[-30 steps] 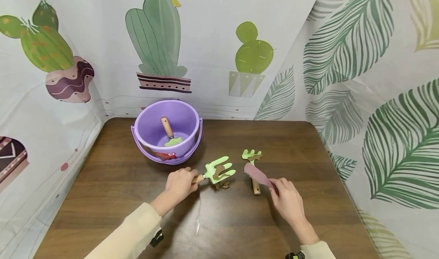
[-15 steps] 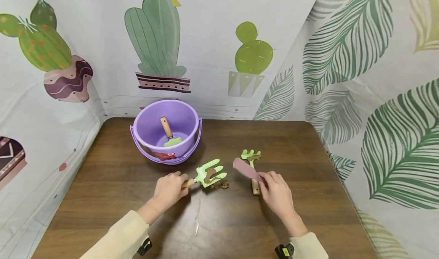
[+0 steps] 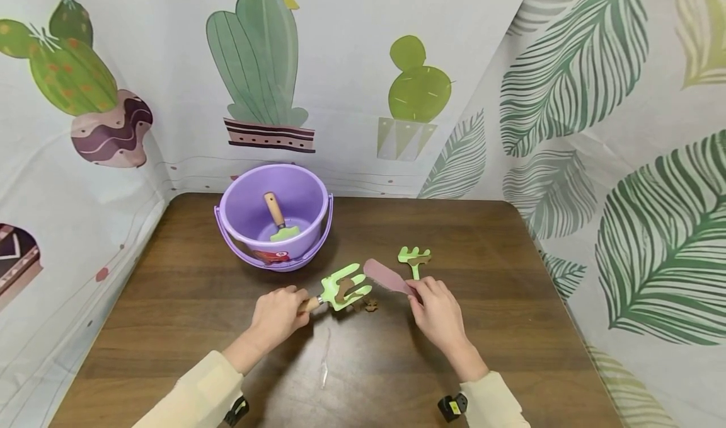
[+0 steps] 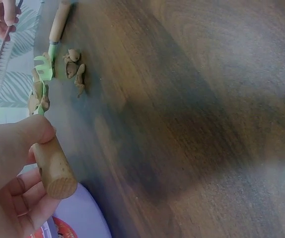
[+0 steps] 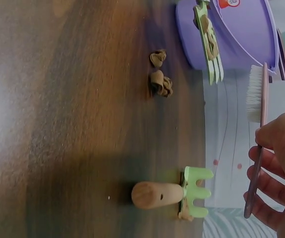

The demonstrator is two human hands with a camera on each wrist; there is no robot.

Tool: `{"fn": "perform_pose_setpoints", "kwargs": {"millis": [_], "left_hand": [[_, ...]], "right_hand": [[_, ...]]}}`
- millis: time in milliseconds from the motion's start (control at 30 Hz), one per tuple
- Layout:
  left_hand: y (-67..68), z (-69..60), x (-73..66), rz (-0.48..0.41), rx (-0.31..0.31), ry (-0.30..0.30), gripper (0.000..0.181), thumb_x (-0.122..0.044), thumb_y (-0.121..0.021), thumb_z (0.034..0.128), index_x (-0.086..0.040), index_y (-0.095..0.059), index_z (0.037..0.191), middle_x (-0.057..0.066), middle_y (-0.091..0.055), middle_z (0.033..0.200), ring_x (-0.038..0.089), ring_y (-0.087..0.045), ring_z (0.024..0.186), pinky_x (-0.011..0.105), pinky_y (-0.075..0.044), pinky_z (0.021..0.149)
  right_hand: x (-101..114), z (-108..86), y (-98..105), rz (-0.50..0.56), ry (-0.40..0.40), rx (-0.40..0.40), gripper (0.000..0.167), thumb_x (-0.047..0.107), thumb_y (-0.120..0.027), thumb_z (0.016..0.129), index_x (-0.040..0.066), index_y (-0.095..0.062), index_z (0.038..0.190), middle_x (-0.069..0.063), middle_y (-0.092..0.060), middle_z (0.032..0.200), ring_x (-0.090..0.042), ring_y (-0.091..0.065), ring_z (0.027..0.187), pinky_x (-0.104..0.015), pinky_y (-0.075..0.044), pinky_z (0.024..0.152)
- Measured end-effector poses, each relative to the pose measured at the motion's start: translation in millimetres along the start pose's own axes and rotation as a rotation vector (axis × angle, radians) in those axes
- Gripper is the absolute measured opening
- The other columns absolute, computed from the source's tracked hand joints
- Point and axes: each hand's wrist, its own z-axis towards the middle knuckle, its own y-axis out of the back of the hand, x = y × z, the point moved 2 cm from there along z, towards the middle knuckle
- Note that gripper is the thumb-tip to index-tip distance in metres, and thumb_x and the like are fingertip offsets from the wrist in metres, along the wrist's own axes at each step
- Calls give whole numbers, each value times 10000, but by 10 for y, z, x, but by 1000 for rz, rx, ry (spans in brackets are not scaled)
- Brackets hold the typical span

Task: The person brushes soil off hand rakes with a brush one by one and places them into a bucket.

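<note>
My left hand [image 3: 278, 318] grips the wooden handle [image 4: 56, 171] of a green hand fork [image 3: 344, 286], held above the table with brown lumps stuck on its tines. In my right hand [image 3: 439, 311] a pink brush [image 3: 387, 276] is pinched by its handle, its head close to the fork's tines; the right wrist view shows its white bristles [image 5: 254, 93]. Small brown pieces [image 3: 371, 305] lie on the table below the fork. A small green rake [image 3: 414, 257] lies just beyond my right hand, which hides most of its handle; a brown bit clings to it.
A purple bucket [image 3: 276, 210] stands behind my left hand, its handle hanging in front. Inside leans a green tool with a wooden handle [image 3: 274, 210]. The brown table [image 3: 488, 239] meets a patterned cloth [image 3: 351, 100] at the back.
The brush in my right hand has moved left, from over the small rake to beside the fork. My left hand has drawn the fork a little left and toward me.
</note>
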Motion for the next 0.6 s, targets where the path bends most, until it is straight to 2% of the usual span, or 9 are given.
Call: {"fn": "perform_pose_setpoints", "kwargs": {"millis": [300, 600], "left_hand": [[22, 21, -44, -20, -6, -5, 233, -243, -741, 632, -192, -514, 651, -70, -403, 601, 157, -470, 507, 328, -381, 414], [-4, 52, -117, -30, -8, -7, 208, -252, -743, 636, -200, -544, 666, -78, -410, 607, 136, -460, 511, 318, -387, 421]], "right_hand": [[120, 51, -81, 3, 18, 39, 251, 94, -695, 757, 126, -671, 1005, -7, -598, 847, -204, -541, 731, -340, -446, 614], [244, 55, -168, 16, 86, 40, 248, 109, -704, 756, 133, -674, 1001, 15, -591, 845, -184, -544, 744, -329, -460, 654]]}}
